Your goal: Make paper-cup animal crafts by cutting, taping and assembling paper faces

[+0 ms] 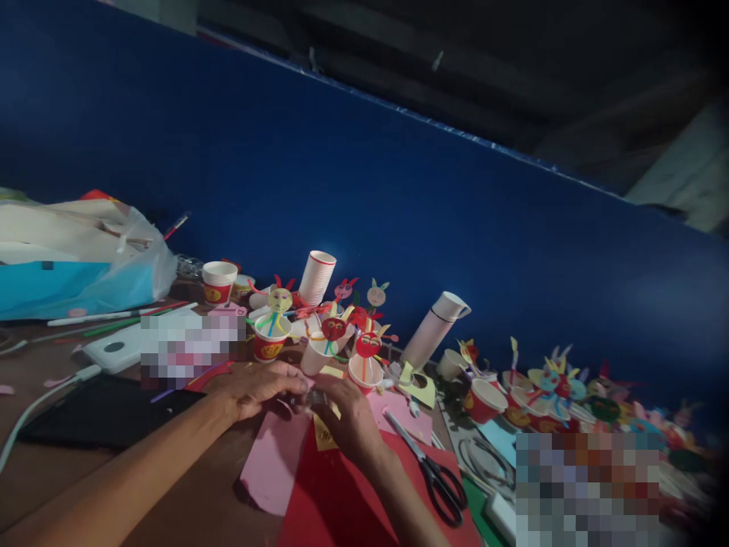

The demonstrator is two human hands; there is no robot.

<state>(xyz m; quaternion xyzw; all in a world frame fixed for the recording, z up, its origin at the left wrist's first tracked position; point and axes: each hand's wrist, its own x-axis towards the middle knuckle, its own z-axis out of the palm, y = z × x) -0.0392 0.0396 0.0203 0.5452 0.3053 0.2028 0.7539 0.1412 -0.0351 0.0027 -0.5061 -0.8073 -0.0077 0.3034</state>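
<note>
My left hand reaches in over the table with its fingers closed in a pinch. Close beside it, my right hand is also closed, and the fingertips of both meet. Between them is something small and partly see-through, too blurred to name. Beneath the hands lie a cut pink paper, a red paper sheet and a yellow paper piece. Just beyond stand a white paper cup with a red paper face above it, and another cup with a similar face.
Scissors with black handles lie right of my right hand. A black tablet-like slab is at left. Behind stand a cup stack and a thermos. More decorated cups crowd the right, before a blue partition.
</note>
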